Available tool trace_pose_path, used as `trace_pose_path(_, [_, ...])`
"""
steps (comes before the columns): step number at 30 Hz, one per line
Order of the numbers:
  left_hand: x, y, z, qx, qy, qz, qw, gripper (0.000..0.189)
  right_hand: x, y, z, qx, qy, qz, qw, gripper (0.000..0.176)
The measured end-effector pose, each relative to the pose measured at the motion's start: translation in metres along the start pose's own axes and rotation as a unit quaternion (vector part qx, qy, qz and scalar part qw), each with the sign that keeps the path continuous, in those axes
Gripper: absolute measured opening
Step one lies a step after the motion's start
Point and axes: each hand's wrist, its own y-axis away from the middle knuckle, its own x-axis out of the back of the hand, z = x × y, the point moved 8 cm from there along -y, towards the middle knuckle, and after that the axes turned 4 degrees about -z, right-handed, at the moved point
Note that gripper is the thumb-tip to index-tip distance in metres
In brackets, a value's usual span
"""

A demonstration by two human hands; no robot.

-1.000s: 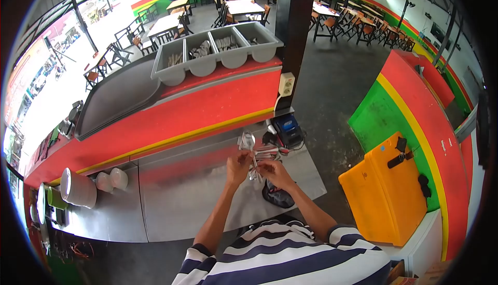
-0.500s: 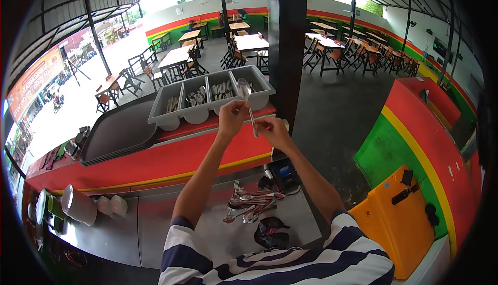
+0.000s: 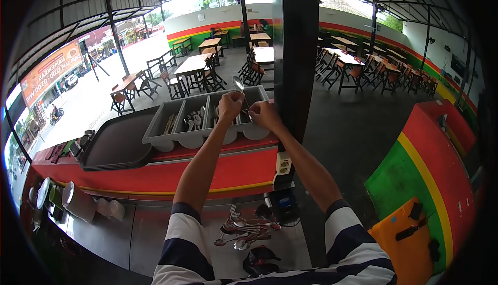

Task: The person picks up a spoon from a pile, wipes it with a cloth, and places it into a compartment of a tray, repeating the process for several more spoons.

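A metal spoon (image 3: 238,83) points bowl-up over the right part of a grey cutlery tray (image 3: 165,143). My left hand (image 3: 231,106) is closed around its handle just below the bowl. Lower down, my right hand (image 3: 263,115) pinches the handle near its end. Upright dividers split the tray; spoons (image 3: 195,119) lie in one section, and thin brownish-handled cutlery (image 3: 170,124) fills the leftmost one. My hands partly hide the right-hand sections. Below my arms, a loose pile of forks and spoons (image 3: 246,230) lies on the steel counter (image 3: 155,230).
Dark serving trays (image 3: 116,142) are stacked left of the cutlery tray on the red ledge (image 3: 223,168). A black post (image 3: 294,51) rises close to my right hand. Near the pile are a black device (image 3: 285,207) and a dark cap-like item (image 3: 259,260). An orange box (image 3: 402,248) stands right.
Both hands have moved forward with the spoon, now over the tray's right sections. The camera view has tilted up slightly and turned left.
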Motion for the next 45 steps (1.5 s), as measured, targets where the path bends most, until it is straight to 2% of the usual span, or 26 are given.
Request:
trace_pose_path(3, [-0.016,-0.001,-0.024,0.049,-0.041,-0.045,0.997,0.032,-0.009,-0.010,0.018,-0.040,0.048,0.010,0.998,0.021])
trace_pose_path(6, [-0.017,-0.002,-0.022,0.048,-0.138,-0.053,0.988,0.028,-0.012,-0.009,0.021,-0.076,0.076,-0.015,0.994,0.023])
trace_pose_path(9, [-0.024,-0.003,-0.026,0.054,-0.186,-0.089,0.977,0.026,-0.016,-0.014,0.024,-0.075,0.095,-0.019,0.992,0.028])
trace_pose_path(12, [-0.026,-0.001,-0.021,0.031,-0.262,-0.093,0.960,0.025,-0.027,-0.025,0.031,-0.143,0.146,-0.077,0.976,0.032])
trace_pose_path(15, [-0.025,0.002,-0.019,0.066,-0.276,-0.112,0.952,0.024,-0.027,-0.025,0.028,-0.192,0.164,-0.114,0.961,0.036])
trace_pose_path(21, [-0.026,0.002,-0.018,0.055,-0.275,-0.112,0.953,0.025,-0.022,-0.020,0.016,-0.187,0.192,-0.120,0.956,0.040])
trace_pose_path(27, [-0.023,0.009,-0.011,0.017,-0.258,-0.082,0.962,0.023,-0.017,-0.011,0.010,-0.109,0.124,-0.081,0.983,0.032])
trace_pose_path(30, [-0.018,0.018,0.001,-0.023,-0.242,-0.052,0.969,0.022,-0.005,0.000,-0.002,-0.084,0.083,0.008,0.993,0.026])
trace_pose_path(33, [-0.011,0.036,0.018,-0.058,-0.236,-0.014,0.970,0.023,0.005,0.015,-0.018,0.011,0.111,0.117,0.987,0.023])
trace_pose_path(36, [-0.001,0.061,0.031,-0.101,-0.239,0.065,0.963,0.024,0.001,0.040,-0.031,0.110,0.178,0.185,0.960,0.024])
trace_pose_path(39, [0.006,0.097,0.037,-0.109,-0.264,0.058,0.957,0.028,-0.008,0.063,-0.034,0.152,0.250,0.172,0.941,0.027])
trace_pose_path(41, [0.007,0.140,0.035,-0.209,-0.312,0.141,0.916,0.033,-0.007,0.088,-0.040,0.213,0.214,0.240,0.923,0.033])
trace_pose_path(42, [0.008,0.165,0.033,-0.261,-0.335,0.178,0.888,0.037,-0.011,0.104,-0.042,0.210,0.243,0.246,0.914,0.035])
trace_pose_path(44, [0.011,0.212,0.013,-0.246,-0.315,0.139,0.906,0.042,-0.012,0.128,-0.054,0.205,0.304,0.269,0.891,0.041])
trace_pose_path(45, [0.012,0.238,0.007,-0.241,-0.303,0.121,0.914,0.045,-0.020,0.140,-0.052,0.199,0.270,0.258,0.906,0.041])
